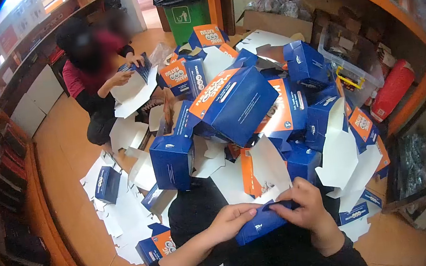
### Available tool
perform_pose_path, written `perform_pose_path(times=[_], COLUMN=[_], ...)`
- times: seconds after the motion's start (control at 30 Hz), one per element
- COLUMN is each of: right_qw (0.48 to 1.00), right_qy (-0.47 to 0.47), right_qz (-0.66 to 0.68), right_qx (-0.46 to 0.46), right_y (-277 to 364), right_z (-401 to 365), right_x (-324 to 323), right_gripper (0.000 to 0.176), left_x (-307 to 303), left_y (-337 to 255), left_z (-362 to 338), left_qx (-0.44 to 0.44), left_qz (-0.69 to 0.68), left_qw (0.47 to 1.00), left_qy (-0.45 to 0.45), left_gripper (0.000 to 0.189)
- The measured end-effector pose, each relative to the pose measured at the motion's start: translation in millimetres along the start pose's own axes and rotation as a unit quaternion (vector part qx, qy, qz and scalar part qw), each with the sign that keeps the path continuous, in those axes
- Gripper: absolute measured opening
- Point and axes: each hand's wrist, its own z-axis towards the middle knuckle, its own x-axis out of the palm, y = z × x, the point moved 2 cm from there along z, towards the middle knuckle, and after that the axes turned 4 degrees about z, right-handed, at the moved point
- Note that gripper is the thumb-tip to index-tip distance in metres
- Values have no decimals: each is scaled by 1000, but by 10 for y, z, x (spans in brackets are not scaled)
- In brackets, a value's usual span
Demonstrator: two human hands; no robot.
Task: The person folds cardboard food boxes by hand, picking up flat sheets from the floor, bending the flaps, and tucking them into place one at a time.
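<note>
— Blue carton [260,224]: where does it lie?
— Just on the near side of the pile of boxes [252,106], long axis running left to right between both hands.
— And each grip?
— Both closed on it: the left hand [231,220] clasps its left end, and the right hand [307,208] pinches the flap at its right end.
— Past the pile?
— Another person [93,79], at its far left.
</note>
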Motion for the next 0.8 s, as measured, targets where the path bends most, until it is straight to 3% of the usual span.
perform_pose_path(times=[0.03,0.17,0.2,0.3,0.33,0.37,0.43,0.47,0.53,0.6,0.63,0.67,0.77,0.8], right_qw=[999,985,975,998,997,992,975,973,984,990,991,992,986,984], right_qy=[-24,159,217,-8,-29,-2,49,70,25,-51,-44,-37,23,38], right_qz=[-26,54,48,6,-1,0,1,-53,-47,-17,-5,9,22,14], right_qx=[11,-34,26,-64,-77,-124,-217,-215,-172,-133,-128,-123,-161,-176], right_y=[1,-91,3,93,102,130,205,187,65,73,72,66,68,82], right_z=[-10,-44,6,66,23,38,86,85,81,122,125,113,97,99], right_x=[-13,192,109,72,52,78,179,247,336,394,387,370,305,306], right_gripper=[16,33,42,47,51,52,54,59,61,64,64,64,63,64], left_x=[0,41,20,-50,-61,-69,32,63,93,38,8,-78,-72,-131], left_y=[1,76,72,-18,-84,-179,-445,-483,-522,-266,-200,-224,-263,-295], left_z=[2,8,-10,-34,-40,-61,-106,-136,-169,-168,-162,-231,-215,-214], left_qx=[-11,5,29,104,150,207,234,225,209,163,138,165,265,244], left_qz=[-7,-11,-50,-129,-162,-165,-266,-279,-304,-139,-53,139,106,97], left_qw=[1000,999,997,980,958,940,903,901,897,923,923,928,903,919], left_qy=[-7,47,47,-112,-185,-214,-245,-246,-245,-320,-354,-304,-320,-294], left_gripper=[31,31,32,34,36,40,44,46,50,51,51,48,48,45])
